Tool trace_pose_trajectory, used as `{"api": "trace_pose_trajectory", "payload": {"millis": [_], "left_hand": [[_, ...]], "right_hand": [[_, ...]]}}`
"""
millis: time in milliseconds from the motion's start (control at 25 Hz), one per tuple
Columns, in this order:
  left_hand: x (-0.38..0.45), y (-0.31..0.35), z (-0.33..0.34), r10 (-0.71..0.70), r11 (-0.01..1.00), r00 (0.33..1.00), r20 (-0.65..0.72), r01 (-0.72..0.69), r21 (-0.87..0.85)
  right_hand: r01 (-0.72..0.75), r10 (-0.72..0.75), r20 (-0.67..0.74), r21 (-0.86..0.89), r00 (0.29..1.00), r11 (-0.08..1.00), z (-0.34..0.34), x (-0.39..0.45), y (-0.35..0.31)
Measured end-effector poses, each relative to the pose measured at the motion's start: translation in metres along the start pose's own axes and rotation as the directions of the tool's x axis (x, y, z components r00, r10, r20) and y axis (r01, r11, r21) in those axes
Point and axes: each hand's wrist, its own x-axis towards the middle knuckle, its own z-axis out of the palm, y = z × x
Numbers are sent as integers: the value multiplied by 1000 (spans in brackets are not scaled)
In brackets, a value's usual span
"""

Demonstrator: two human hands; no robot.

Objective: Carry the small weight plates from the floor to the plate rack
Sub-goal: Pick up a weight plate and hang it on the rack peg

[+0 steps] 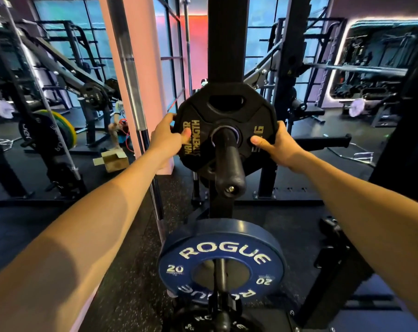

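Hands meet on either edge of a black, many-sided rubber-coated weight plate (224, 130) with gold "HAMMER STRENGTH" lettering, which sits threaded on a black horizontal storage peg (228, 161) of the black steel plate rack upright (226, 39). The left hand (166, 137) grips the plate's left rim, thumb laid across the front face over the gold lettering and fingers wrapped behind the edge. The right hand (278, 144) grips the right rim the same way, thumb pressed on the face just below the "5 KG" marking, fingers curled out of sight behind. The peg's rounded end, tipped with a silver bolt, sticks out toward the camera well past the plate. One grip slot in the plate points straight up against the upright.

Lower on the same rack hangs a blue round bumper plate (221, 259) with white "ROGUE" lettering and "20" marks, and beneath it a smaller black plate (217, 323) also marked "ROGUE". A silver barbell (131, 75) stands upright left of the rack, beside a pink pillar (143, 56). An open cardboard box (114, 160) lies on the black speckled rubber floor (136, 271).
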Motion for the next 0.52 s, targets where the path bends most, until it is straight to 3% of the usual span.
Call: {"api": "trace_pose_trajectory", "payload": {"millis": [160,280,400,520], "left_hand": [[-22,9,4,28,993,998,-54,-21,113],[-49,5,2,-9,986,1000,10,7,168],[-94,-25,14,-230,972,970,84,233,-30],[-145,-71,44,-292,943,925,242,237,234]], "right_hand": [[-88,88,-20,-8,996,996,5,-10,-12],[-136,135,-23,-50,991,989,3,-26,-7],[-277,278,-20,-168,960,946,-1,-70,35],[-394,406,-9,-270,914,879,-5,-138,91]]}}
